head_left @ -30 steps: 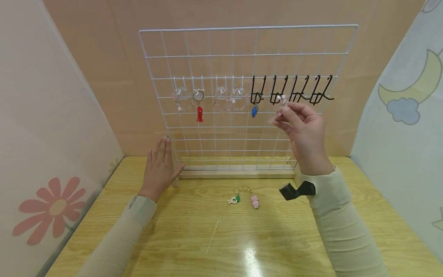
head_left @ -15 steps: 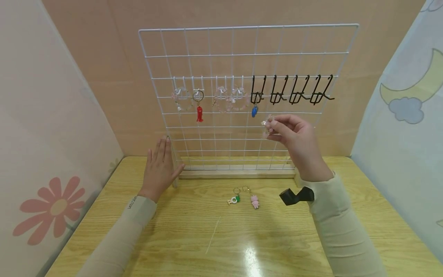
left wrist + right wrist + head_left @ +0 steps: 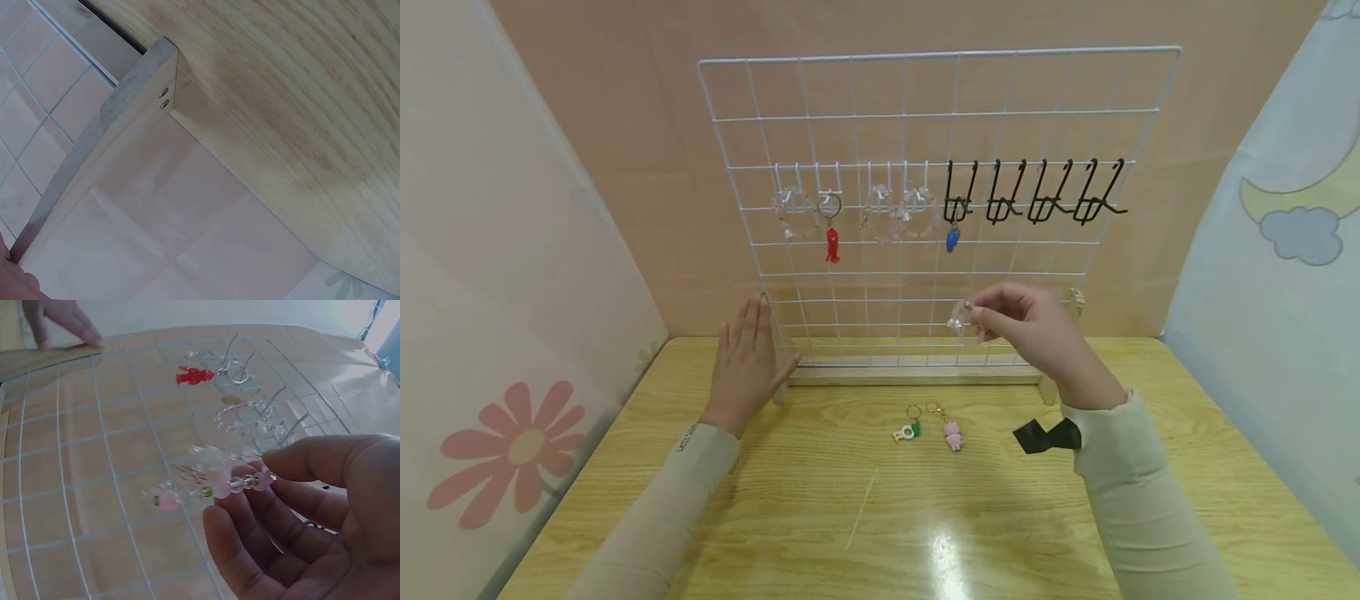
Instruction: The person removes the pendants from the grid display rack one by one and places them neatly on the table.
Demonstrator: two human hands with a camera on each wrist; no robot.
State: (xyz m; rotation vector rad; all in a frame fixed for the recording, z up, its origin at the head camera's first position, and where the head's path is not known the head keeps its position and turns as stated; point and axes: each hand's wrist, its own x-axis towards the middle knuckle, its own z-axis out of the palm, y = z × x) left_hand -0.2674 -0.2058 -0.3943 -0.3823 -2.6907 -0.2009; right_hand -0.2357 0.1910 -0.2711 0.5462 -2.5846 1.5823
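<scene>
My right hand (image 3: 1033, 333) pinches a beaded bracelet (image 3: 958, 320) between thumb and fingers, in front of the lower part of a white wire grid rack (image 3: 880, 273). Pink, clear and green beads (image 3: 223, 489) show in the right wrist view. My left hand (image 3: 747, 358) rests with straight fingers against the rack's left end. In the left wrist view its fingertips touch the wooden side support (image 3: 103, 134). Beaded bracelets (image 3: 917, 218) and a red figure keychain (image 3: 832, 245) hang from white hooks. A blue keychain (image 3: 952, 240) hangs from the leftmost black hook.
On the wooden table (image 3: 820, 508) lie a green and white keychain (image 3: 907, 432) and a pink figure keychain (image 3: 952, 435). Several black hooks (image 3: 1045, 200) hang at the grid's right. Patterned panels (image 3: 535, 275) stand on both sides.
My right hand has moved down and left from the black hooks with the bracelet in its fingers. The left hand has stayed in place.
</scene>
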